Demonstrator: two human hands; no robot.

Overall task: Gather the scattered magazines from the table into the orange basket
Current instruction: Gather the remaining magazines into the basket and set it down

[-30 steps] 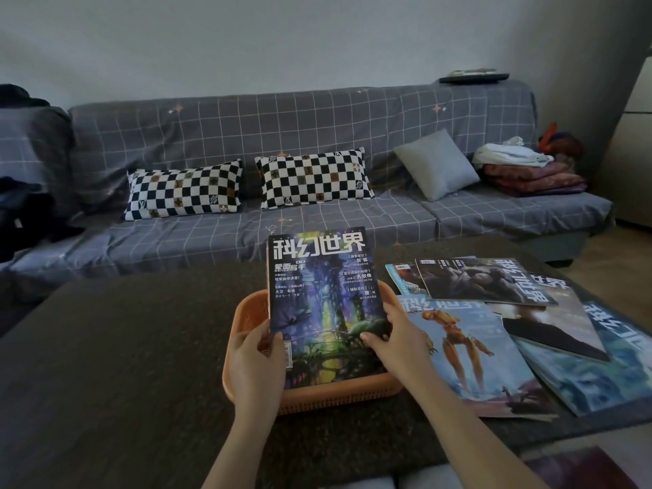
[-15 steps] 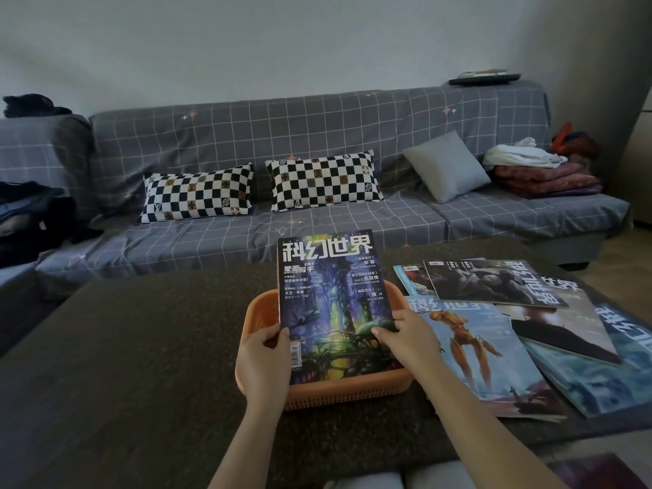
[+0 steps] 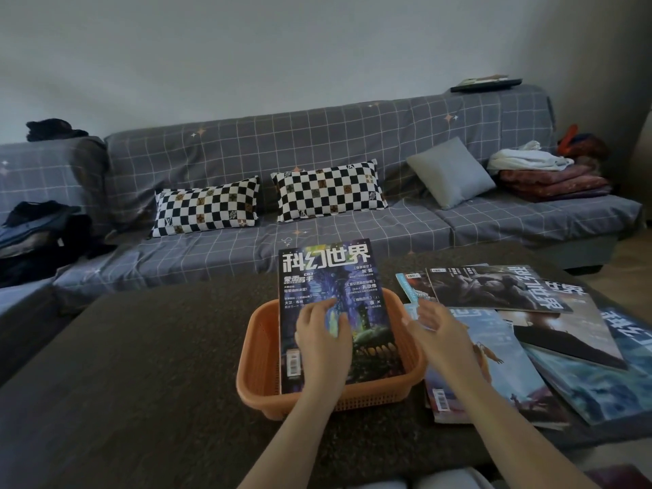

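Magazine [image 3: 331, 277] title reads 科幻世界

- The basket [image 3: 259, 351] stands on the table [image 3: 141, 365], just right of the frame's centre and low.
- One magazine [image 3: 331, 294] lies in the basket, its far end jutting over the back rim.
- The left hand [image 3: 323, 342] rests on that magazine; the right hand [image 3: 437, 333] hovers just right of the basket.
- More magazines [image 3: 529, 347] overlap on the table at lower right.
- The sofa [image 3: 317, 153] runs behind the table, with cushions [image 3: 268, 202] at mid-frame.
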